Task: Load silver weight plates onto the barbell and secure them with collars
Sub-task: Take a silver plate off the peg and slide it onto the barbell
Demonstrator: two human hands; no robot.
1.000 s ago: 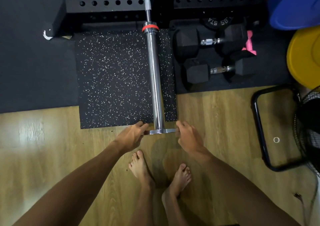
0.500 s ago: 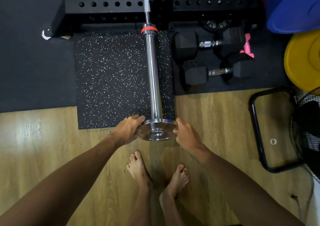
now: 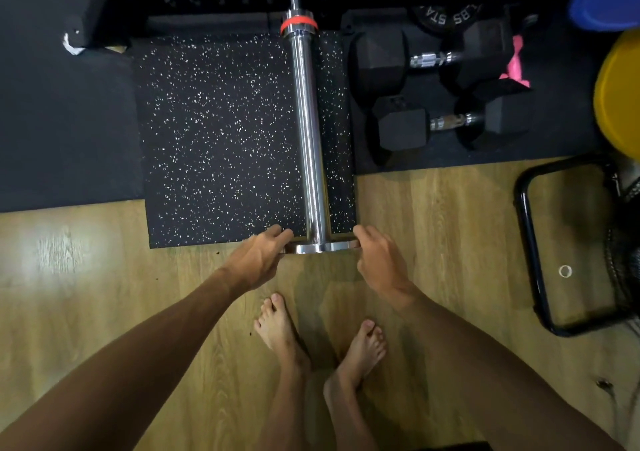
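— Speckled mat (image 3: pixel 221 132) under the barbell (image 3: pixel 310 146); where's the silver plate (image 3: pixel 322 247)?
— At six o'clock on the sleeve's tip, left hand (image 3: pixel 258 260) and right hand (image 3: pixel 381 263) gripping opposite edges, probably keeping it square.

The bar (image 3: pixel 310 146) and the plate (image 3: pixel 320 247) on its near end are polished metal, bright and mirror-smooth. Beneath lies a matt black rubber mat (image 3: pixel 221 139) flecked with white, on a floor (image 3: pixel 104 277) of smooth wood with a soft sheen.
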